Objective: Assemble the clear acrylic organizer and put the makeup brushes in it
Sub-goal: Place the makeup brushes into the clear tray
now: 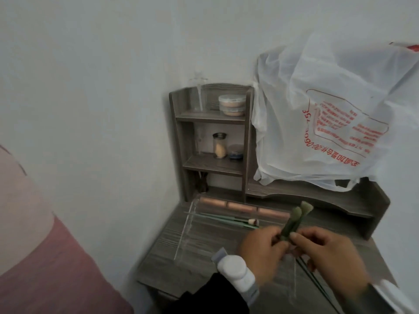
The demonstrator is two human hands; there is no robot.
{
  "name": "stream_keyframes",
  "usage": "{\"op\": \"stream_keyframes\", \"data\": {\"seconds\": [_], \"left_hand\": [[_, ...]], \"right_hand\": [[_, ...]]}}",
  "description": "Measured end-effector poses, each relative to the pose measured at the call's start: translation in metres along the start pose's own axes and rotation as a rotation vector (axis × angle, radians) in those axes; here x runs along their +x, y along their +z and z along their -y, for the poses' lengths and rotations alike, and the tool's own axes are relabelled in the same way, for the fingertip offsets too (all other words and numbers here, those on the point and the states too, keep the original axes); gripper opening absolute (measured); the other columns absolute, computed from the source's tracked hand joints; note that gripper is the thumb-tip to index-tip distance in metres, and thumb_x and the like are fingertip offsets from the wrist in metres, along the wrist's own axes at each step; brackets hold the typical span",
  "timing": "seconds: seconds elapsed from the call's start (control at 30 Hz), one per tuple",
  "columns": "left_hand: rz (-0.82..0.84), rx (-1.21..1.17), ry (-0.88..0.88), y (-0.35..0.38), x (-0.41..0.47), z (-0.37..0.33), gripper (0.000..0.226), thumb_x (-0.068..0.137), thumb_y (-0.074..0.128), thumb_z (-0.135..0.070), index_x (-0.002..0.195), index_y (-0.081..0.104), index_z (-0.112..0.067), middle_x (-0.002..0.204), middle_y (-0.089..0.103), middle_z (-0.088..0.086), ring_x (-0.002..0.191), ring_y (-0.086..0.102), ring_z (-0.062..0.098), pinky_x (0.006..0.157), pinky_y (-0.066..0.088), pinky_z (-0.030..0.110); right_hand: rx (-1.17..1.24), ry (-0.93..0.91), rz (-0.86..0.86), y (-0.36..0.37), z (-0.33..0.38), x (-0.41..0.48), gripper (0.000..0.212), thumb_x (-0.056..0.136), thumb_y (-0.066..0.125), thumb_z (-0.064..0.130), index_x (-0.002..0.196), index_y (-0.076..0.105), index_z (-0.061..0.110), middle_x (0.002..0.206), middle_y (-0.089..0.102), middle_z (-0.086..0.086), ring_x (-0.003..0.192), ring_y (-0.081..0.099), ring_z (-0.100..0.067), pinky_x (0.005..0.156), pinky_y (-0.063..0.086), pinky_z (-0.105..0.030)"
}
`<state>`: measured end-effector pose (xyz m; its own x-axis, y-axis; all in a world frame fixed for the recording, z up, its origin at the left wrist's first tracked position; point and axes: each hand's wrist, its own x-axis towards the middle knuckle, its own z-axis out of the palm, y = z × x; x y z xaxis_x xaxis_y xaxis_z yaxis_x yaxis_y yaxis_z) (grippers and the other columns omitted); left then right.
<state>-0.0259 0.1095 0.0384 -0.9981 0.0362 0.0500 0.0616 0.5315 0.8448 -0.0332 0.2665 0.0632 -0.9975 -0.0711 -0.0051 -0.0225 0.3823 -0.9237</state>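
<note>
Grey desk holds the clear organizer at 9 o'clock of both hands (left hand, right hand), fingers pinching green brushes, probably to drop in next

A grey wood-grain desk stands in the corner of the room. At its back left rises a small shelf unit of the same wood. The clear acrylic organizer lies on the desktop just in front of the shelf unit, with thin green makeup brushes resting in it. On the unit's top shelf stands a stack of round compacts; on the middle shelf, a glass jar with a small dark pot beside it. To the right of the shelf unit a low riser runs along the back of the desk, and a white plastic bag with red print sits on it.
</note>
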Motion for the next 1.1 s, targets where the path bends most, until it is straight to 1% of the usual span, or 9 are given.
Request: {"op": "stream_keyframes", "data": {"seconds": [0.07, 0.13, 0.23, 0.37, 0.6, 0.73, 0.9, 0.97, 1.1], "left_hand": [[-0.048, 0.360, 0.084, -0.020, 0.001, 0.006, 0.024, 0.089, 0.055, -0.038, 0.112, 0.060, -0.034, 0.101, 0.072, -0.004, 0.095, 0.066, 0.021, 0.082, 0.054, 0.037], [-0.073, 0.598, 0.130, -0.047, 0.004, 0.016, 0.026, 0.095, 0.051, -0.039, 0.120, 0.057, -0.034, 0.117, 0.066, -0.006, 0.109, 0.060, 0.022, 0.088, 0.048, 0.034], [-0.067, 0.784, 0.106, -0.088, 0.013, 0.040, 0.028, 0.098, 0.048, -0.039, 0.124, 0.055, -0.033, 0.126, 0.060, -0.007, 0.116, 0.057, 0.020, 0.091, 0.046, 0.034], [0.063, 0.973, 0.084, -0.106, 0.017, 0.071, 0.032, 0.098, 0.048, -0.036, 0.128, 0.057, -0.030, 0.131, 0.054, -0.003, 0.119, 0.056, 0.021, 0.090, 0.046, 0.033], [0.076, 0.893, 0.106, -0.097, 0.023, 0.100, 0.035, 0.099, 0.049, -0.033, 0.132, 0.057, -0.029, 0.133, 0.055, -0.003, 0.123, 0.052, 0.020, 0.097, 0.041, 0.029], [0.100, 0.805, 0.146, -0.094, 0.026, 0.108, 0.036, 0.098, 0.051, -0.031, 0.133, 0.057, -0.028, 0.130, 0.056, -0.002, 0.125, 0.049, 0.020, 0.103, 0.038, 0.028], [0.030, 0.674, 0.192, -0.086, 0.026, 0.114, 0.036, 0.096, 0.053, -0.024, 0.132, 0.055, -0.030, 0.127, 0.057, -0.007, 0.120, 0.048, 0.014, 0.100, 0.037, 0.025], [-0.048, 0.607, 0.218, -0.083, 0.024, 0.115, 0.034, 0.095, 0.055, -0.020, 0.128, 0.057, -0.028, 0.124, 0.058, -0.007, 0.117, 0.050, 0.012, 0.095, 0.035, 0.019], [-0.116, 0.603, 0.277, -0.079, 0.016, 0.116, 0.024, 0.094, 0.054, -0.025, 0.116, 0.064, -0.024, 0.119, 0.060, -0.005, 0.113, 0.052, 0.014, 0.094, 0.039, 0.023]], "right_hand": [[-0.104, -0.011, 0.008, 0.008, -0.002, 0.002, 0.010, 0.086, 0.076, 0.024, 0.076, 0.077, 0.024, 0.060, 0.073, 0.000, 0.050, 0.065, -0.015, 0.048, 0.048, -0.025], [-0.228, -0.041, 0.034, 0.016, -0.003, -0.002, 0.018, 0.087, 0.073, 0.032, 0.071, 0.075, 0.026, 0.058, 0.071, 0.005, 0.046, 0.062, -0.005, 0.048, 0.046, -0.018], [-0.309, -0.106, 0.063, 0.027, -0.008, -0.006, 0.023, 0.087, 0.072, 0.037, 0.066, 0.072, 0.026, 0.063, 0.070, 0.009, 0.052, 0.063, -0.007, 0.060, 0.056, -0.029], [-0.352, -0.119, 0.034, 0.027, -0.014, -0.002, 0.024, 0.088, 0.068, 0.041, 0.069, 0.071, 0.028, 0.066, 0.071, 0.009, 0.057, 0.064, -0.008, 0.066, 0.058, -0.035], [-0.744, -0.229, 0.207, 0.032, -0.034, 0.002, 0.019, 0.089, 0.055, 0.052, 0.080, 0.058, 0.035, 0.073, 0.063, 0.015, 0.071, 0.057, -0.005, 0.071, 0.051, -0.028], [-0.771, -0.258, 0.175, 0.031, -0.037, 0.003, 0.022, 0.090, 0.052, 0.052, 0.085, 0.059, 0.032, 0.075, 0.065, 0.011, 0.069, 0.052, -0.005, 0.068, 0.049, -0.029], [-0.795, -0.270, 0.156, 0.022, -0.044, 0.009, 0.028, 0.089, 0.052, 0.050, 0.072, 0.054, 0.028, 0.063, 0.054, 0.012, 0.064, 0.048, -0.006, 0.066, 0.048, -0.028], [-0.816, -0.267, 0.132, 0.020, -0.048, 0.012, 0.030, 0.089, 0.052, 0.051, 0.072, 0.054, 0.027, 0.064, 0.055, 0.011, 0.064, 0.049, -0.007, 0.067, 0.049, -0.030], [-0.808, -0.255, 0.105, 0.016, -0.056, 0.016, 0.033, 0.086, 0.050, 0.053, 0.068, 0.053, 0.025, 0.064, 0.059, 0.009, 0.070, 0.063, -0.013, 0.065, 0.048, -0.030]]}}
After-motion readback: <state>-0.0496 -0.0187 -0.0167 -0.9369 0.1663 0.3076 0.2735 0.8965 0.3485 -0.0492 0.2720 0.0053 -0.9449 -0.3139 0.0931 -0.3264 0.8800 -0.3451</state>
